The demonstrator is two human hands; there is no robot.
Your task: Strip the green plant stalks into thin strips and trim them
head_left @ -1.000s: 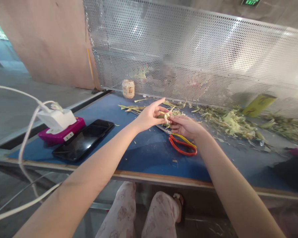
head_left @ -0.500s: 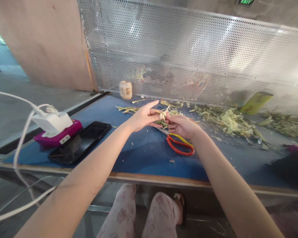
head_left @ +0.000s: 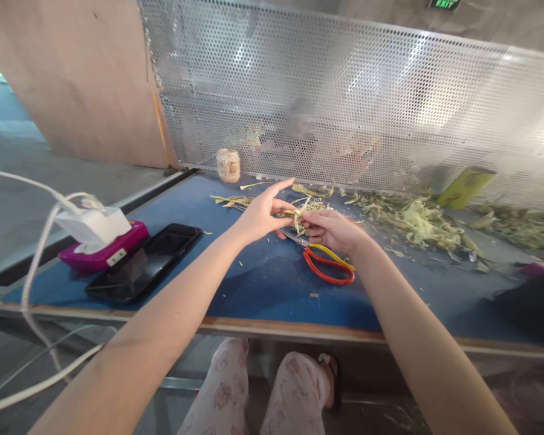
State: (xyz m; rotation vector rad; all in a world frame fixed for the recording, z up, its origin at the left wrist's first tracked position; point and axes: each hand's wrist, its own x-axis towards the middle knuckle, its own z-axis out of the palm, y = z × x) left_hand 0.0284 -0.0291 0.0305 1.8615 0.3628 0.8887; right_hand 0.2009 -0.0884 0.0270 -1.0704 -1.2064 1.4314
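Between my two hands, above the blue tabletop, is a small pale yellow-green piece of dried plant. My left hand grips it between its fingers, with the thumb or forefinger stretched out above. From the other side, the fingertips of my right hand pinch the same piece. Scissors with red and yellow handles lie just below my right hand, their blades partly under the hands. Behind the hands a small heap of dried plant bits is partly covered, and thin stalks lie left of it.
A black phone and a magenta power strip with a white charger are at left. A twine ball stands by the perforated metal screen. Dried leaves and a yellow-green box are at right; a person sits beyond.
The fingers of my left hand have shifted slightly around the plant piece, which has turned a little. Both hands stay together in nearly the same place. The scissors have not moved.
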